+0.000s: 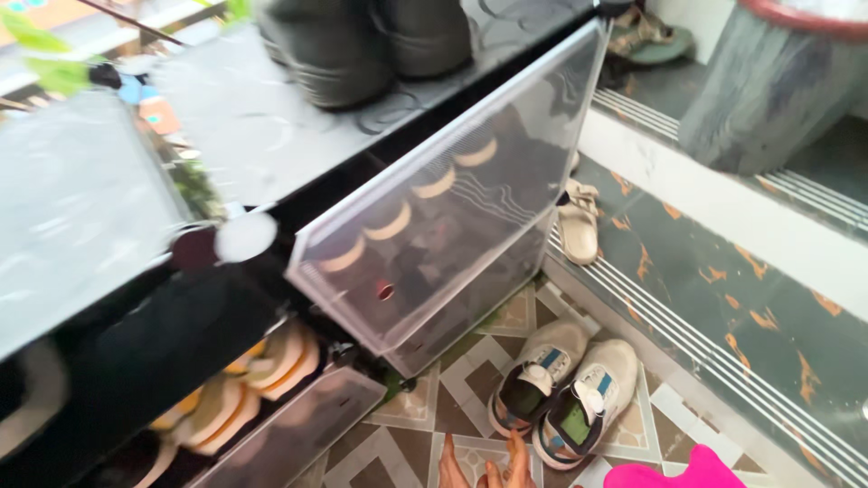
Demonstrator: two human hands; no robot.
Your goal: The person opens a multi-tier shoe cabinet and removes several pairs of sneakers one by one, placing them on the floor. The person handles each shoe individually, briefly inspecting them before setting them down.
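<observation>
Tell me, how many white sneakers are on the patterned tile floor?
2: the left sneaker and the right sneaker sit side by side in front of the shoe cabinet. A beige sandal lies farther back. More shoes may be hidden.

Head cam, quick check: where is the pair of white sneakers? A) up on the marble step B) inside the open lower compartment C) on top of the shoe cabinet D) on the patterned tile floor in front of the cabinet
D: the white sneakers sit side by side on the patterned tile floor, just past the shoe cabinet's translucent door; only dark shoes sit on top.
</observation>
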